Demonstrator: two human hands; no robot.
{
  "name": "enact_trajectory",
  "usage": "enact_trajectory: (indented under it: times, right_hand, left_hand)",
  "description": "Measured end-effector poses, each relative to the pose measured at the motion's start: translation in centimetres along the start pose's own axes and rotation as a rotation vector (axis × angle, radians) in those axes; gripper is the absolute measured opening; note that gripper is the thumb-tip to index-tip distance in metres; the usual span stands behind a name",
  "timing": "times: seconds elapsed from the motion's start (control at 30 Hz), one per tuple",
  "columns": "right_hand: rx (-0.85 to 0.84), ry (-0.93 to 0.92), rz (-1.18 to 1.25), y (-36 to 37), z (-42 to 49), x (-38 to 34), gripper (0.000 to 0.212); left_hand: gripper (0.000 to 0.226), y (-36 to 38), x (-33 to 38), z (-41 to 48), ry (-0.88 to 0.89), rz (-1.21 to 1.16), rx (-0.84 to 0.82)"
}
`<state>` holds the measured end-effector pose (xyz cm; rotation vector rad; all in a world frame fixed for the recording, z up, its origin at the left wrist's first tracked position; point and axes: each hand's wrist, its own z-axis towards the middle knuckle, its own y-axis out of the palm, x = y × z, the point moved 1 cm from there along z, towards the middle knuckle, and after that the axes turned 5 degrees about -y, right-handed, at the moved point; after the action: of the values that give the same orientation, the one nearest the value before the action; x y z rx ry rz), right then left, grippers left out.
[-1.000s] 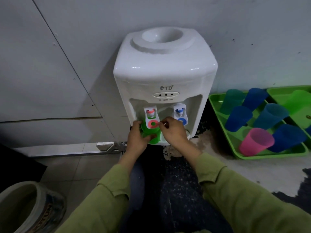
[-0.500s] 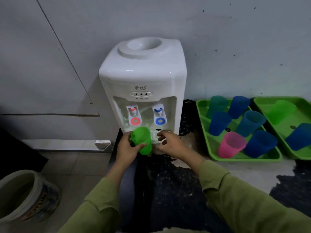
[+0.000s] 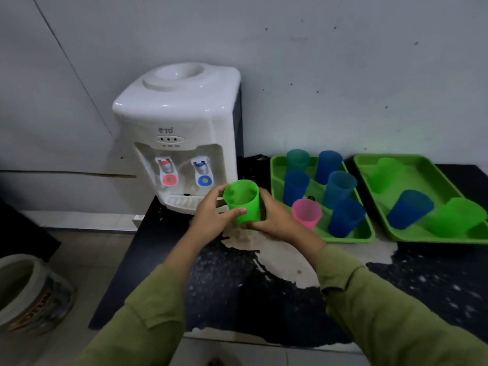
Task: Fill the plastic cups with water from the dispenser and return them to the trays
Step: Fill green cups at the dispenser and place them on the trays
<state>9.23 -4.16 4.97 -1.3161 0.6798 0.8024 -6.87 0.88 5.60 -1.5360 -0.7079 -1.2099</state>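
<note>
The green cup (image 3: pixel 244 204) is held mouth up over the worktop's (image 3: pixel 264 299) back edge, between dispenser (image 3: pixel 179 114) and nearer tray (image 3: pixel 351 237). Both hands grip it: left hand (image 3: pixel 211 217) curled round its left side, right hand (image 3: pixel 274 220) round its right.

Water level inside green cup (image 3: pixel 241 204): indeterminable. Picture's right edge crops right tray (image 3: pixel 427 180). Left edge crops bucket (image 3: pixel 26 286); its label is blurred. Panel lettering on dispenser (image 3: pixel 179 114): too small to read.

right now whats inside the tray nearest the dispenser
The tray holds a teal cup, a pink cup and four blue cups. They hide part of its floor; their contents are unclear.
</note>
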Motion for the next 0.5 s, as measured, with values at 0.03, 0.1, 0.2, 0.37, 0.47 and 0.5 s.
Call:
enact_trajectory:
  times: [0.03,0.1,0.2,0.37,0.47,0.5]
  right_hand:
    - [0.031,-0.01,0.011,-1.0,-0.2,0.1,0.086]
    - [0.095,-0.008,0.043,-2.9,-0.7,0.4,0.079]
    - [0.184,0.013,0.04,-6.1,-1.6,1.0,0.068]
    - [0.306,0.023,0.014,-11.2,-2.2,2.4,0.065]
    - [0.416,0.053,0.008,-14.6,-2.3,3.6,0.066]
    - [0.454,0.066,0.005,-15.7,-2.4,4.0,0.065]
  left_hand:
    - [0.064,0.8,0.8,0.1,0.016,-0.003,-0.018]
    - [0.066,2.5,2.3,0.6,0.063,0.017,-0.053]
    - [0.075,4.9,4.3,1.7,0.098,0.02,-0.114]
    - [0.09,9.1,7.5,3.9,0.133,0.0,-0.228]
    - [0.094,11.8,8.8,5.2,0.151,-0.009,-0.264]
    - [0.09,12.7,9.1,5.6,0.153,-0.001,-0.267]
